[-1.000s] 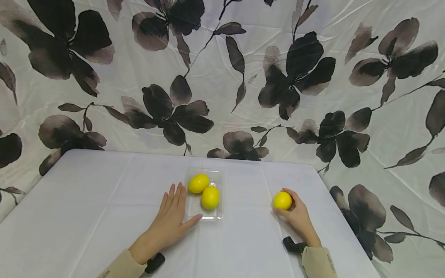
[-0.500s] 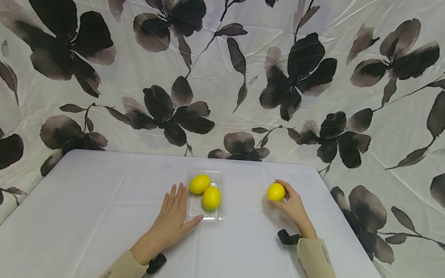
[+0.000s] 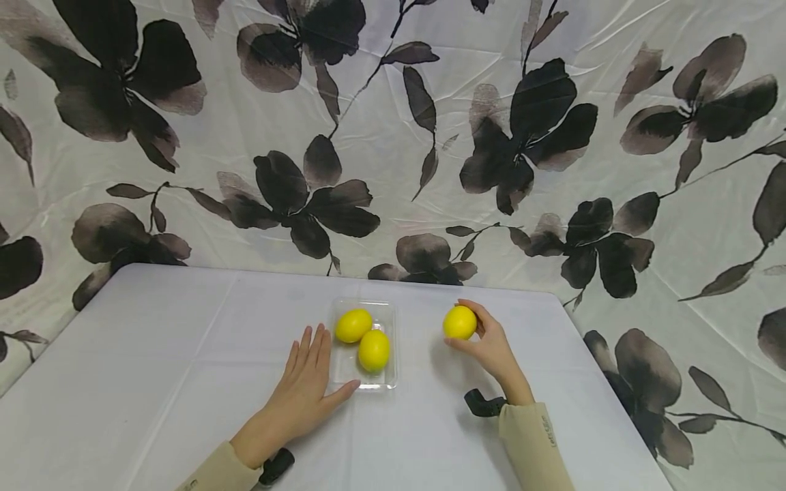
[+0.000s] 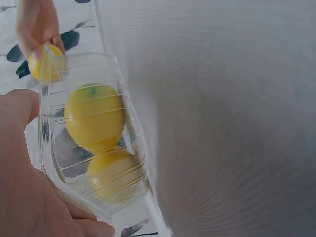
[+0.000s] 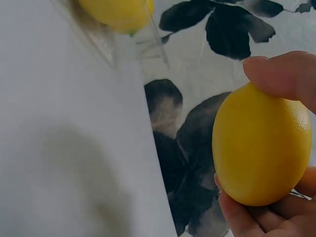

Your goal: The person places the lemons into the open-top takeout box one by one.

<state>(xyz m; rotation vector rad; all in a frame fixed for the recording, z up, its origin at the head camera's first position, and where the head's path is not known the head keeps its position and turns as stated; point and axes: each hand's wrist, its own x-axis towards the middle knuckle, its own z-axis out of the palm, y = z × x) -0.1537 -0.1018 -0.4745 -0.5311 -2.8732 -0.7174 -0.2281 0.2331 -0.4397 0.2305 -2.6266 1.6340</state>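
Observation:
My right hand (image 3: 491, 344) holds a yellow lemon (image 3: 459, 322) between thumb and fingers, raised over the table to the right of a clear plastic tray (image 3: 394, 354). In the right wrist view the same lemon (image 5: 261, 148) fills the grip, thumb on one end and fingers on the other. Two more lemons lie in the tray, one at the back left (image 3: 353, 325) and another nearer the front (image 3: 373, 350). Against the tray's left side and front corner rests my left hand (image 3: 301, 392), fingers straight and thumb spread. Through the ribbed tray wall (image 4: 81, 59) the left wrist view shows both lemons.
A white cloth covers the table (image 3: 184, 382). Behind it hangs a pale curtain (image 3: 393, 150) printed with dark flowers. Black wrist mounts show at the left wrist (image 3: 278, 466) and right wrist (image 3: 484, 404).
My right hand has carried its lemon leftward and away from me, up off the table and closer to the tray. The left hand, the tray and its two lemons stay in place.

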